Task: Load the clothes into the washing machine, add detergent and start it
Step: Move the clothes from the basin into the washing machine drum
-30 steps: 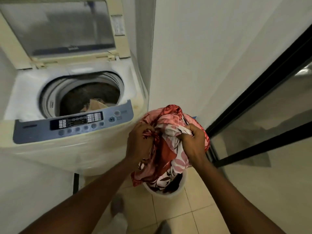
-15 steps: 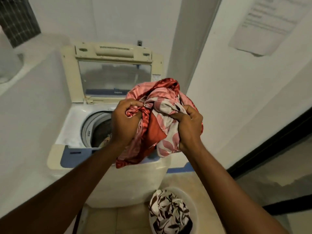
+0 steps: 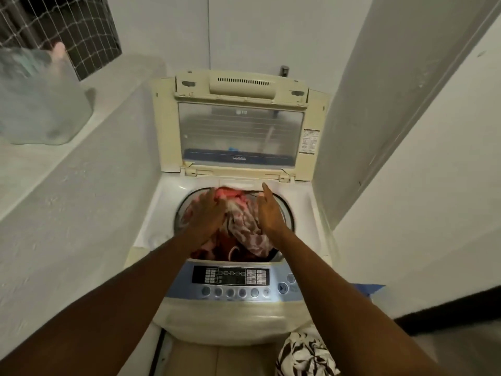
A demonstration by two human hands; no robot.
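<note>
change: half a second ago both hands held the pink bundle (image 3: 244, 221) bunched up in the air over the washer (image 3: 303, 213); now it sits in the drum mouth, hands on top of it.
left hand (image 3: 208, 213): palm down on the bundle, fingers together and pointing away. Looks like pressing, but can't tell whether they curl into the cloth.
right hand (image 3: 268, 210): at the right edge of the bundle, fingers extended and loose, thumb up, nothing pinched. Reads as letting go.
bundle: in the drum, piled to about rim level, pale floral part draped toward the front, dark red part below it.
meaning: this item is effectively loaded; probably needs a push down so it settles below the rim.
left to do: black-and-white cloth (image 3: 303, 354) in the basket, bottom right by the washer, not yet loaded. Then detergent and start.
lid (image 3: 238, 131): propped upright at the back, clear of the hands.
panel (image 3: 233, 280): front edge, untouched, partly behind the forearms.
around: clear plastic bag (image 3: 38, 99) on the ledge at left; contents blurred, can't say whether it's detergent.
obstacles: tight alcove, walls close on both sides; nothing blocks the drum.
</note>
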